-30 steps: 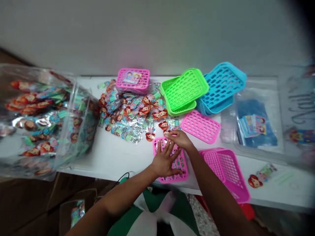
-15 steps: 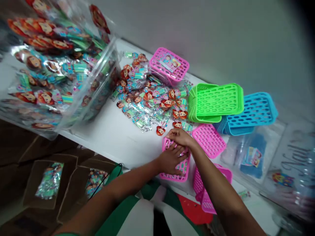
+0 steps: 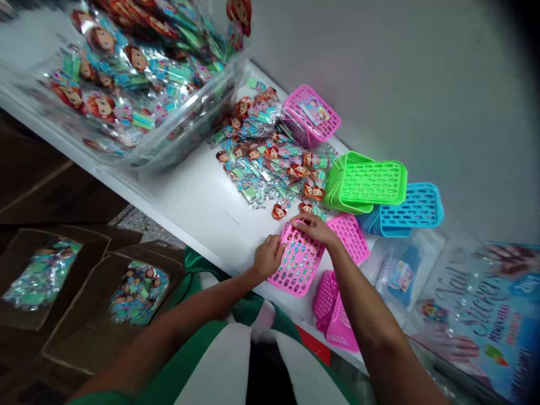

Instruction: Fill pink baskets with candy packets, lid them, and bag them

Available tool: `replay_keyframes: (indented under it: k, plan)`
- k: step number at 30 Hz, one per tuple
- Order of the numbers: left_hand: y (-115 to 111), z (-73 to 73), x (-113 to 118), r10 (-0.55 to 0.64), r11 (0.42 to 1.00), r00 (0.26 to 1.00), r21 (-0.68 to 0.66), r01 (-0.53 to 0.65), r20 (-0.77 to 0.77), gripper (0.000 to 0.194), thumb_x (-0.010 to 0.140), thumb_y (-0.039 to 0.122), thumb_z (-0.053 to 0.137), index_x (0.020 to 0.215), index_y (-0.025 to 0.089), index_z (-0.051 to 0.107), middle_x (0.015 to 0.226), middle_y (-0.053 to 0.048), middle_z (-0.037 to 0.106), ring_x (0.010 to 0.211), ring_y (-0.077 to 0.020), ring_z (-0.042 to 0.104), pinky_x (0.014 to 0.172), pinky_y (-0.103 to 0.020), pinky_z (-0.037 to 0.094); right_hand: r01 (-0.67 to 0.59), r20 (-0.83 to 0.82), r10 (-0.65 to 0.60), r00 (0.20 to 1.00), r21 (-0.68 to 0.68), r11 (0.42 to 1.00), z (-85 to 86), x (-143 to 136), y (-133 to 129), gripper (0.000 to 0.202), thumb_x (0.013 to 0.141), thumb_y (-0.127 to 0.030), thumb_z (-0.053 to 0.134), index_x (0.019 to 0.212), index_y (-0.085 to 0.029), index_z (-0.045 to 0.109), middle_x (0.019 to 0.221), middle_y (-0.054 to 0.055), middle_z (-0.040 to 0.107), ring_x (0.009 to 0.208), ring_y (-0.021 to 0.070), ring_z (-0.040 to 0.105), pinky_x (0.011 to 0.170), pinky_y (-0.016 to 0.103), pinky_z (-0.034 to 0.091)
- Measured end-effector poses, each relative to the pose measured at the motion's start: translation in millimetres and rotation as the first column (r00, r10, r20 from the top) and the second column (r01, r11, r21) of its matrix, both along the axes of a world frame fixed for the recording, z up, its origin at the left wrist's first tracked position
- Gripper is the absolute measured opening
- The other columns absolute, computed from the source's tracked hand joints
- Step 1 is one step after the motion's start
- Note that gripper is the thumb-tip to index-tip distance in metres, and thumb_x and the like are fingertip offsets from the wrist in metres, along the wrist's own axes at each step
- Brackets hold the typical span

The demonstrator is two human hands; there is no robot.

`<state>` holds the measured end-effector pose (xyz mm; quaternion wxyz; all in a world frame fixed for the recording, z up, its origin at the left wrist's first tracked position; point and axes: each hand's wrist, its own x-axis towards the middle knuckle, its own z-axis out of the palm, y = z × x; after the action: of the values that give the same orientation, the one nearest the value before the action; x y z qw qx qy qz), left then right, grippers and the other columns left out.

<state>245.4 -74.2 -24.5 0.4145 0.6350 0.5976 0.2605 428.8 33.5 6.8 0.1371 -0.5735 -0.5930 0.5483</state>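
A pink perforated lid [image 3: 300, 260] lies before me near the table's front edge, with colourful packets showing through its holes. My left hand [image 3: 270, 256] grips its left edge, thumb on top and fingers curled. At the top edge, my right hand [image 3: 311, 228] has its fingers closed on the rim. Just beyond is a pile of small packets with doll-head figures [image 3: 270, 157]. Another pink lid [image 3: 349, 239] lies to the right, partly behind my right forearm. Whatever holds the packets under the first lid is mostly hidden.
A clear bin of packets [image 3: 185, 107] stands at the left. Behind the pile is a labelled pink basket [image 3: 312, 115]. Green baskets [image 3: 367, 183], blue baskets [image 3: 411, 211] and pink baskets [image 3: 335, 315] sit at the right. Open cardboard boxes [image 3: 84, 320] stand below the table.
My left hand has moved from flat on top of the pink lid to its left edge, uncovering the holes. My right hand stays at the top edge. The camera view has shifted and turned.
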Motion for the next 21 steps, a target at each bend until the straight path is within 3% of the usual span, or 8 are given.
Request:
replay_keyframes:
  k: [6,10,15,18,21]
  plan:
    - [1,-3.1,10,0.129,0.988,0.971,-0.109,-0.109,0.2,0.021,0.091,0.038,0.042,0.08,0.02,0.046,0.069,0.003,0.049,0.062,-0.012,0.047,0.061,-0.024,0.036,-0.009,0.053,0.009,0.999,0.0,1.0,-6.0,0,-1,0.033,0.068,-0.048,0.07,0.076,-0.017,0.068,0.074,0.001,0.065,0.069,0.0147,0.057,0.064,0.025,0.045]
    - [-19,-4.3,-12,0.205,0.972,0.94,-0.173,-0.162,0.272,0.025,0.083,0.043,0.054,0.092,0.02,0.046,0.079,0.002,0.052,0.064,-0.0106,0.048,0.06,-0.023,0.037,0.068,0.048,-0.07,0.996,0.044,0.997,-9.6,11,-9,0.033,0.066,-0.048,0.07,0.077,-0.017,0.069,0.076,0.001,0.066,0.072,0.0154,0.058,0.069,0.027,0.045]
    - [-47,-10.9,-41,0.078,0.953,0.928,-0.299,0.037,0.363,0.026,0.081,0.043,0.055,0.079,0.021,0.044,0.061,0.008,0.044,0.053,-0.0084,0.039,0.051,-0.021,0.029,0.17,0.054,-0.174,0.983,0.067,0.983,-19.2,15,-16,0.037,0.067,-0.049,0.07,0.084,-0.016,0.069,0.077,0.001,0.066,0.07,0.0151,0.057,0.067,0.026,0.044]
    - [-44,-11.1,-44,0.084,0.952,0.927,-0.304,0.033,0.365,0.028,0.082,0.044,0.053,0.073,0.021,0.041,0.054,0.009,0.037,0.051,-0.0081,0.035,0.05,-0.02,0.026,0.173,0.092,-0.186,0.978,0.133,0.976,-16.4,6,-19,0.038,0.067,-0.051,0.069,0.083,-0.016,0.069,0.079,0.002,0.067,0.073,0.0163,0.058,0.069,0.027,0.045]
    - [-38,-6.0,-45,0.081,0.951,0.94,-0.307,0.027,0.332,0.032,0.078,0.047,0.057,0.072,0.021,0.041,0.052,0.01,0.036,0.051,-0.0082,0.037,0.05,-0.02,0.026,0.208,0.262,-0.277,0.924,0.263,0.942,-4.9,1,-34,0.041,0.075,-0.053,0.06,0.088,-0.015,0.069,0.082,0.005,0.068,0.078,0.0188,0.059,0.071,0.028,0.044]
